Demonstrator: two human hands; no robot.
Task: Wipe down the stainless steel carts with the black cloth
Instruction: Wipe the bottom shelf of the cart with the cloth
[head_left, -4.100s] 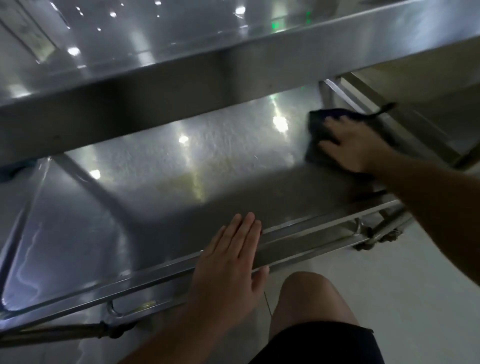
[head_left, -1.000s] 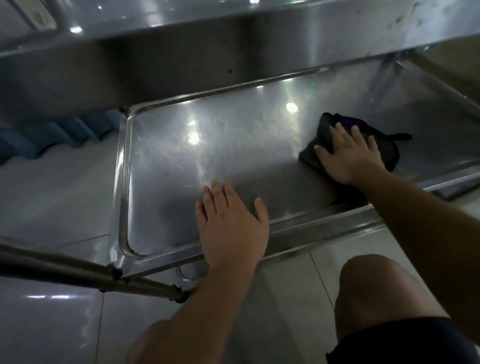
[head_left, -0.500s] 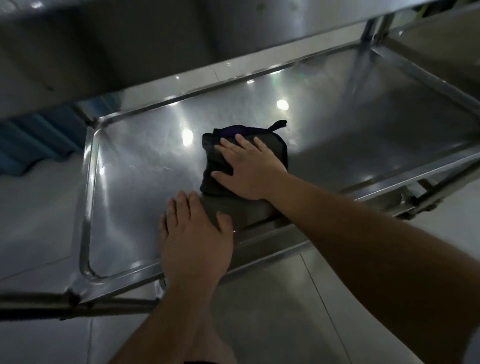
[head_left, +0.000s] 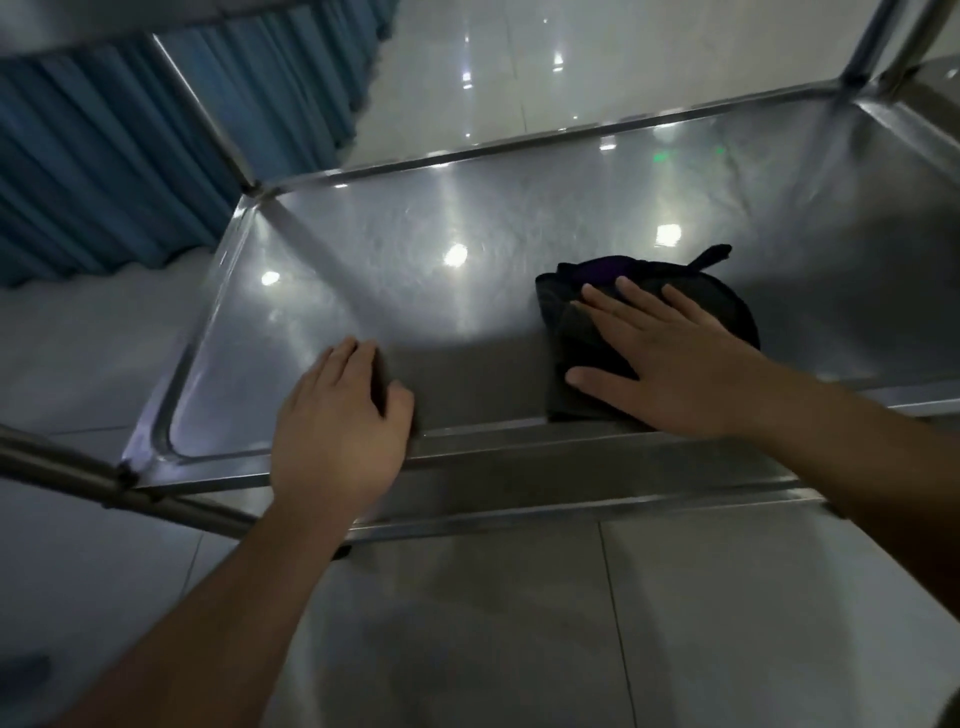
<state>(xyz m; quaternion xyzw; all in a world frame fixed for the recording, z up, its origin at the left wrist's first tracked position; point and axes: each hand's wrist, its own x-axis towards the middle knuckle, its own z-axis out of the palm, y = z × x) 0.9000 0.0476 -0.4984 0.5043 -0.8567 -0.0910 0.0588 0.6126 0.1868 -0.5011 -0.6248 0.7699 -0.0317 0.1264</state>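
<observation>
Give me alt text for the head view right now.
The right hand presses a black cloth flat on the steel cart shelf, while the left hand rests on the near rim. Blue curtain at upper left.

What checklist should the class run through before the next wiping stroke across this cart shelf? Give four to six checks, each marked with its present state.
1. Black cloth lies flat on the cart shelf: ok.
2. Right hand presses on the cloth with straight fingers: ok.
3. Left hand rests on the shelf's near rim, steadying: ok.
4. Shelf left of the cloth free of objects: ok.
5. Shelf already clean: cannot tell, glare hides it.
</observation>
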